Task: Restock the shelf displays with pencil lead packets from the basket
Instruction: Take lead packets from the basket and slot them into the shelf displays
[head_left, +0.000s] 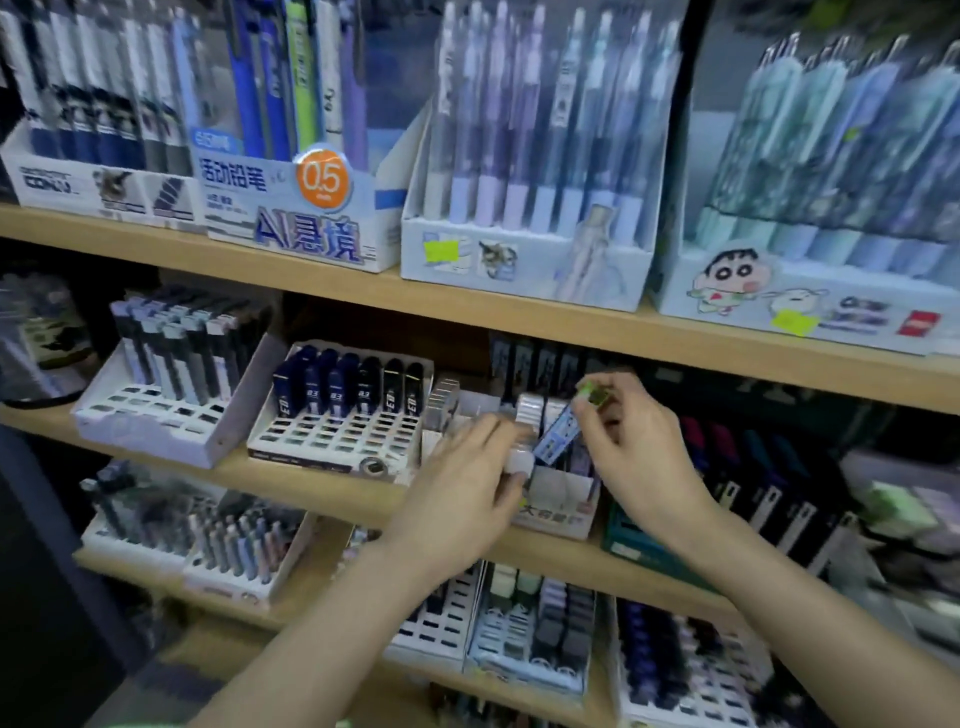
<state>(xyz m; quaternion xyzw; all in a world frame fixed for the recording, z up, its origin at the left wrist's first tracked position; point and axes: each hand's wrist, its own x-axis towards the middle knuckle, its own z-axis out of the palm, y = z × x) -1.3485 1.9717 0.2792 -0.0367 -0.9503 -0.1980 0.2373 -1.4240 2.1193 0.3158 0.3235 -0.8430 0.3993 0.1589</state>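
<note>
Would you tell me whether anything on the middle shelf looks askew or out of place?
One light blue packet leans diagonally in the white display box, unlike its upright neighbours; the right hand pinches its upper end, so probably mid-placement. The left hand holds a white packet.

"0.5" on orange sticker (322, 179), "活动铅笔" and "AI悬境" on pencil box (291, 228), "大容量" on white display box (558, 514)

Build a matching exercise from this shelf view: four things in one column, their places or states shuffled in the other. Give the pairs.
1. light blue packet
2. orange 0.5 sticker
3. dark blue packets
4. cartoon-character box

A. far right, top shelf
B. pinched by the right hand
C. standing in the slotted white tray
D. on the pencil box front

Pairs: 1-B, 2-D, 3-C, 4-A.
</note>
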